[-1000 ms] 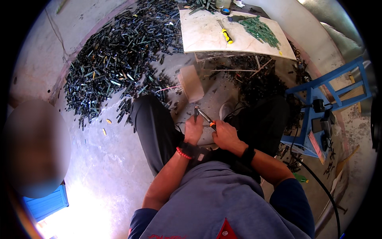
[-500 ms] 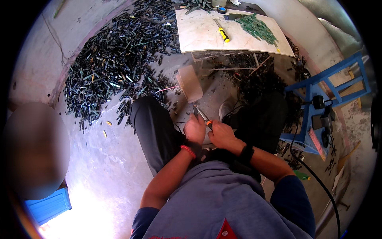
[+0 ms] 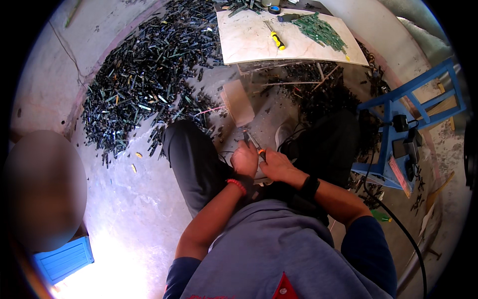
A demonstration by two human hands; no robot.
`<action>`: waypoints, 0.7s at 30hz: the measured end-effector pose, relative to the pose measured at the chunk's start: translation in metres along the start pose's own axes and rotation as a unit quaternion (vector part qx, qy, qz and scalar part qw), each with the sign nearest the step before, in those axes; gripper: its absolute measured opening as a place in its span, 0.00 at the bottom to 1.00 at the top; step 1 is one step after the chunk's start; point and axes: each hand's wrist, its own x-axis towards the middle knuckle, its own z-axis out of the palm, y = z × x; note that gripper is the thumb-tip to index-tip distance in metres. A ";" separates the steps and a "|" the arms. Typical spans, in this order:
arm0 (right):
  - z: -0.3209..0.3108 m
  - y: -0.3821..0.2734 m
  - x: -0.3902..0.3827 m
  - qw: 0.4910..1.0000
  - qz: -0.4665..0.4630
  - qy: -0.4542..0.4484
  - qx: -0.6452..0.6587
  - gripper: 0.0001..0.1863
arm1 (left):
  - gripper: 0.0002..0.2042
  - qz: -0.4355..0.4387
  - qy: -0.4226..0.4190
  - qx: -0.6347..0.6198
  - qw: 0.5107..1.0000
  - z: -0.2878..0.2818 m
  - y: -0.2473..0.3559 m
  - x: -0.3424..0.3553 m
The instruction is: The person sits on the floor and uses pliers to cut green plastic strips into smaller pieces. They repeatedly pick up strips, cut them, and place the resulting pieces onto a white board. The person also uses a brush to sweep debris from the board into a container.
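My left hand (image 3: 244, 160) is closed on a narrow dark strip (image 3: 245, 138) that points away from me, between my knees. Close beside it, my right hand (image 3: 276, 166) grips a metal hand tool (image 3: 260, 152) with an orange-and-black handle. The tool’s silver end meets or lies very near the top of the strip; contact is hard to tell. Just beyond them a brown cardboard piece (image 3: 238, 102) lies on the floor.
Dark strips form a large heap (image 3: 139, 74) at back left and more under a low white board (image 3: 249, 55) bearing green strips, tape and a yellow screwdriver. A blue chair (image 3: 386, 162) with black adapters and cables is at right, a blue box (image 3: 64, 256) lower left. A blurred oval obscures the left.
Both hands stay on the strip and tool, shifting only slightly. The view has shifted a little, so the board sits farther left in the picture.
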 end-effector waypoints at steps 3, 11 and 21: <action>0.005 0.006 0.001 0.999 0.013 -0.019 0.032 0.17 | 0.14 0.001 -0.009 -0.022 1.000 -0.008 0.005 -0.002; 0.006 0.015 0.007 0.998 -0.043 0.028 -0.025 0.15 | 0.14 0.034 0.018 -0.029 0.999 -0.009 -0.004 -0.001; -0.038 0.050 0.042 0.889 -0.308 0.130 -0.312 0.11 | 0.11 -0.214 -0.275 -0.471 0.810 -0.042 -0.017 0.000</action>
